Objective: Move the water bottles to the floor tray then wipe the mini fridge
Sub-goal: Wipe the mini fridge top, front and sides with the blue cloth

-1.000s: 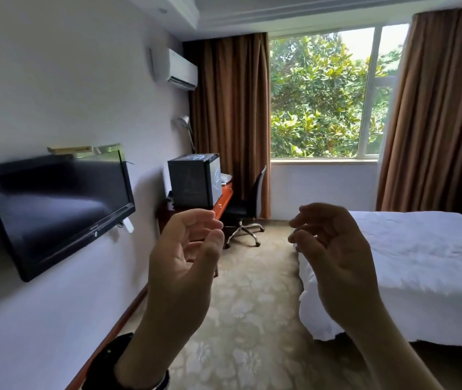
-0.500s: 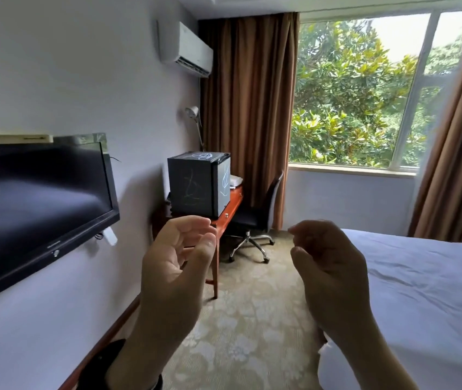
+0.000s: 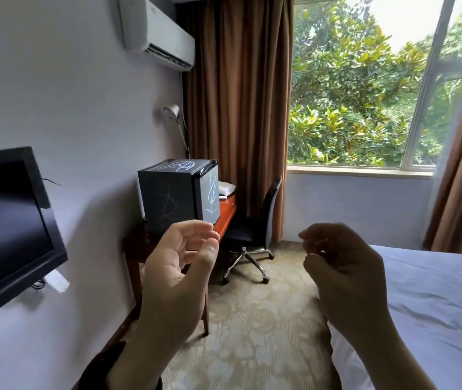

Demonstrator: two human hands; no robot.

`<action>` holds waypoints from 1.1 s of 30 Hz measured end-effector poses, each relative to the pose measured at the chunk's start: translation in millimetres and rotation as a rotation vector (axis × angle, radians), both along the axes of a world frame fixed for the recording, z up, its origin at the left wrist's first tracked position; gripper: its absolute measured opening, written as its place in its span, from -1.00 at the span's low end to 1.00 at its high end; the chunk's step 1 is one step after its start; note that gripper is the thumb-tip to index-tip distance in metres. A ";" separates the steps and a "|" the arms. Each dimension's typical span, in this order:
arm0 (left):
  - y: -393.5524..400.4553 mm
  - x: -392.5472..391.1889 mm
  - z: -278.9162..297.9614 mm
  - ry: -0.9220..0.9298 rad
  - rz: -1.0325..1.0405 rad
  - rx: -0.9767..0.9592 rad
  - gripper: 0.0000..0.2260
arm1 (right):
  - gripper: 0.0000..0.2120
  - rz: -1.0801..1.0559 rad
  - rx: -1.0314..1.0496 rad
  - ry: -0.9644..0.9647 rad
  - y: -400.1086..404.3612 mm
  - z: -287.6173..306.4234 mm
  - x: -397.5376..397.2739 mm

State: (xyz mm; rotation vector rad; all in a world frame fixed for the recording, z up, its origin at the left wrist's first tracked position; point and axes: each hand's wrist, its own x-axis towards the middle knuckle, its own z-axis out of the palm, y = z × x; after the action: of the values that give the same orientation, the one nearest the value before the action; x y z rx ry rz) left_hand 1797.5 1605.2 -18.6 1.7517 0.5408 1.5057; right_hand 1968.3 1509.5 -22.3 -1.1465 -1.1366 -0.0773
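Note:
A black mini fridge (image 3: pixel 173 192) with white scribbles on its top, side and door stands on a reddish wooden desk (image 3: pixel 225 213) against the left wall, its door closed. My left hand (image 3: pixel 176 271) is raised in front of me, fingers loosely curled, holding nothing. My right hand (image 3: pixel 342 266) is raised beside it, fingers also loosely curled and empty. Both hands are well short of the fridge. No water bottles or floor tray are in view.
A black office chair (image 3: pixel 255 229) stands at the desk. A wall-mounted TV (image 3: pixel 7 229) juts out at left. A white bed (image 3: pixel 432 311) fills the right. Patterned carpet (image 3: pixel 255 319) runs between bed and wall toward the window (image 3: pixel 365 83). White items (image 3: pixel 225 188) lie behind the fridge.
The view has moved forward along the aisle; the fridge, desk and chair are nearer and larger. Both hands stay raised and loosely curled.

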 end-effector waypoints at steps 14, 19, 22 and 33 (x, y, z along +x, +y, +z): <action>242.2 248.4 19.1 -0.005 0.143 0.030 -0.81 | -0.58 0.273 0.082 0.055 277.5 13.3 265.3; 333.6 304.0 13.4 -0.014 0.203 0.035 -0.84 | -0.72 0.316 0.028 0.072 368.6 16.1 324.6; 394.7 339.1 -5.6 -0.014 0.223 0.034 -0.87 | -0.63 0.325 0.008 0.106 432.5 1.6 358.4; 636.0 454.0 -21.7 -0.070 0.307 -0.006 -0.85 | -0.64 0.357 -0.103 0.062 685.3 -0.6 473.2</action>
State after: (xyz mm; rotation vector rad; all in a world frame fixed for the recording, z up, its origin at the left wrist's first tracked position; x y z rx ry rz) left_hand 2251.5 2241.2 -40.3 1.6598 0.8052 1.7648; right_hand 2441.5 2194.8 -23.0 -1.0120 -1.2845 0.2938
